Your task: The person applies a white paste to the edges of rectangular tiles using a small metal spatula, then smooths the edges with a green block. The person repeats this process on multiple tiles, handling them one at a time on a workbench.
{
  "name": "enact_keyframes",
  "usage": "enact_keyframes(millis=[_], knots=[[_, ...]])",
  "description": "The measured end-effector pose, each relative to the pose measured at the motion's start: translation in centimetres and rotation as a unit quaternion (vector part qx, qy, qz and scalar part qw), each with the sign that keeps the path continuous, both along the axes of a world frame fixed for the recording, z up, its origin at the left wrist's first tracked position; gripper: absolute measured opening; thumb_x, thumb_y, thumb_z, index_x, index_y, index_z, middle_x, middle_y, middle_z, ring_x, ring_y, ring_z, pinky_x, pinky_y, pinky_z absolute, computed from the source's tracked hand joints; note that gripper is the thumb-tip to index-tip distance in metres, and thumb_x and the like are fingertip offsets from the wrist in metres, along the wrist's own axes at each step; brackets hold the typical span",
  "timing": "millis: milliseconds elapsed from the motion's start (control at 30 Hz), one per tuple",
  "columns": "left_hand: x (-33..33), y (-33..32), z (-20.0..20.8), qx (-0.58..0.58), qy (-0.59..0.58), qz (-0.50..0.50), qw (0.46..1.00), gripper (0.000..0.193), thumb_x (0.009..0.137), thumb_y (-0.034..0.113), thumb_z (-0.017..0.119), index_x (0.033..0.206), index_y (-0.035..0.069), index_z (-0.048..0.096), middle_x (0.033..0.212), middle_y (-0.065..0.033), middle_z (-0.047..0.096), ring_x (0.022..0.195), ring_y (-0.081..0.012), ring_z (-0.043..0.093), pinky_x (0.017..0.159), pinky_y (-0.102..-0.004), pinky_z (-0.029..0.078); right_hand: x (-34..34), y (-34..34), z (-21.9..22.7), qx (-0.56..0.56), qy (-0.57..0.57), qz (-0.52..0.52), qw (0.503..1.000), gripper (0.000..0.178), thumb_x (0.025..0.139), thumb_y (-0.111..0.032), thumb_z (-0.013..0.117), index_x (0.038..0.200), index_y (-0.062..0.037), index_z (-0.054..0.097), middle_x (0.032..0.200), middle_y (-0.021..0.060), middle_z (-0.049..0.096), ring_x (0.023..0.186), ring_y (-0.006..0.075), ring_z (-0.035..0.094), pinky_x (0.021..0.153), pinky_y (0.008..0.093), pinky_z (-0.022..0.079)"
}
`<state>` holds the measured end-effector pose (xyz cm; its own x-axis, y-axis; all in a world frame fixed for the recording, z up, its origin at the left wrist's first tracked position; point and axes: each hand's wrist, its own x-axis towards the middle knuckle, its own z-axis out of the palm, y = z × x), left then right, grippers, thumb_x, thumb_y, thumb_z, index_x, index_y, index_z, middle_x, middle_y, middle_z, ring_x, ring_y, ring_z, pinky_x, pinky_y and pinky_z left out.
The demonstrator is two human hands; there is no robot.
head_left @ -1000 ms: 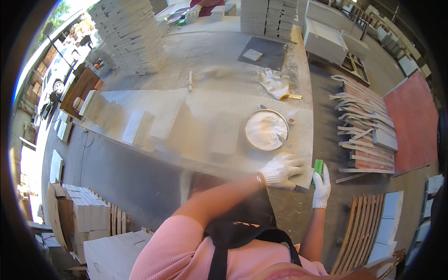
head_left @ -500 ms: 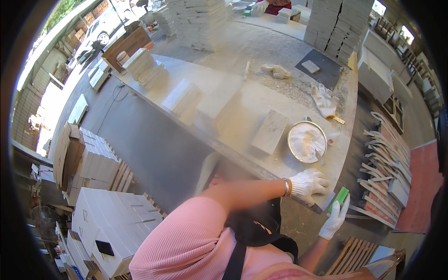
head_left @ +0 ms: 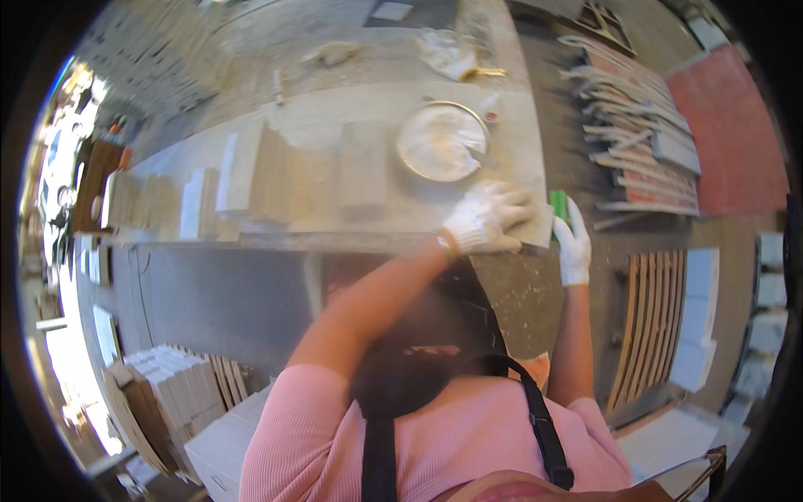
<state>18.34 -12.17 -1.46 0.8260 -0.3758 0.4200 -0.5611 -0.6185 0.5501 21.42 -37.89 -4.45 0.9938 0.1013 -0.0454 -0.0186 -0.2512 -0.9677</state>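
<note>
My left hand, in a white knit glove, rests with fingers stretched over a pale slab at the near right corner of the workbench. Just past that corner, my gloved right hand grips a small green block upright against the slab's end. Its fingers are partly hidden behind the block. Beyond my left hand sits a round tub of white powdery or pasty stuff, with a flat scraper-like piece at its edge.
Pale stone tiles stand along the bench to the left. A spare white glove and a yellow-handled tool lie farther back. Right of the bench, pale strips pile beside a red board. A wooden pallet is nearer.
My view has swung, so the bench now runs across the picture. The green block has come up against the slab's end in my right hand. My left hand stays at the bench corner.
</note>
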Motion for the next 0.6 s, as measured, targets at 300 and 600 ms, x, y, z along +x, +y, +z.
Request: enact_keyframes(millis=[300, 600], knots=[[0.4, -0.6, 1.3, 0.060, 0.027, 0.008, 0.998, 0.056, 0.070, 0.035, 0.082, 0.121, 0.012, 0.073, 0.139, -0.0103, 0.066, 0.128, -0.0372, 0.059, 0.106, -0.0505, 0.047, -0.5, 1.2, 2.2, -0.098, -0.052, -0.035, 0.993, 0.066, 0.092, -0.030, 0.076, 0.153, -0.0150, 0.057, 0.142, 0.0168, 0.064, 0.130, 0.0278, 0.062, 0.110, 0.0379, 0.045], [0.4, -0.7, 1.3, 0.071, 0.036, 0.007, 0.997, 0.057, 0.070, 0.035, 0.081, 0.122, 0.013, 0.073, 0.139, -0.0115, 0.066, 0.129, -0.0373, 0.058, 0.108, -0.0509, 0.046, -1.7, 1.0, 2.4, -0.085, -0.057, -0.018, 0.995, 0.063, 0.095, -0.019, 0.074, 0.153, -0.0023, 0.054, 0.145, 0.0083, 0.063, 0.127, 0.0167, 0.060, 0.107, 0.0312, 0.047]])
